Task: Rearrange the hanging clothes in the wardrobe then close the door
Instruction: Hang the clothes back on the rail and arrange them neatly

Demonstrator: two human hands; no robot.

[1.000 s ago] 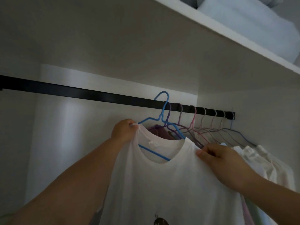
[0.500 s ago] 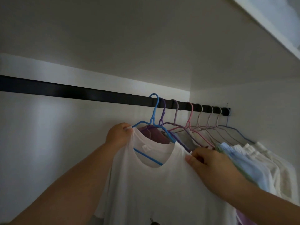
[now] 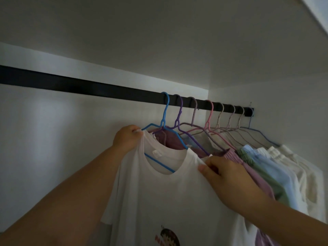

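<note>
Since a second ago the blue wire hanger [image 3: 166, 119], whose hook then stood clear above the rail, has settled onto the long black clothes rail [image 3: 88, 88] that slants from the left edge down to the right of centre, leftmost in a row of purple, grey, pink and pale hangers. The white cotton T-shirt [image 3: 159, 192] on it fills the lower middle. The left hand [image 3: 126, 139] stays curled round the shirt's left shoulder at the hanger's end; the right hand [image 3: 225, 172] keeps pinching the right shoulder seam. The other hanging clothes [image 3: 266, 166], mauve, green, pale blue and cream, are now fanned out at the right. A small white neck label [image 3: 156, 154] shows no readable text; a round printed picture [image 3: 169, 237] at the bottom edge has red lettering too blurred to read.
</note>
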